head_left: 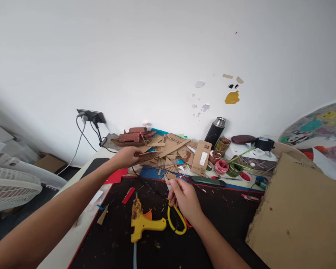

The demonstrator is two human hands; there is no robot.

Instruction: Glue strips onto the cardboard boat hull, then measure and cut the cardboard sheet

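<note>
My left hand [126, 157] reaches out to the back and pinches a thin brown cardboard piece [147, 157] above a heap of cardboard scraps [170, 145]. My right hand [184, 198] is closed around the scissors [177, 232] near their pivot; the yellow handle loops hang toward me and part of the blades shows above the fingers. A yellow glue gun [142, 222] lies on the black mat [106, 246] between my arms, its nozzle pointing away. Two small reddish-brown model boats [130, 138] stand behind my left hand.
Right of the scraps are a flat cardboard box [201, 157], a black flask [215, 130] and several paint jars [222, 167]. A green cutter [208, 181] lies before them. A large cardboard sheet [291, 216] fills the right side. A fan [11, 188] stands at left.
</note>
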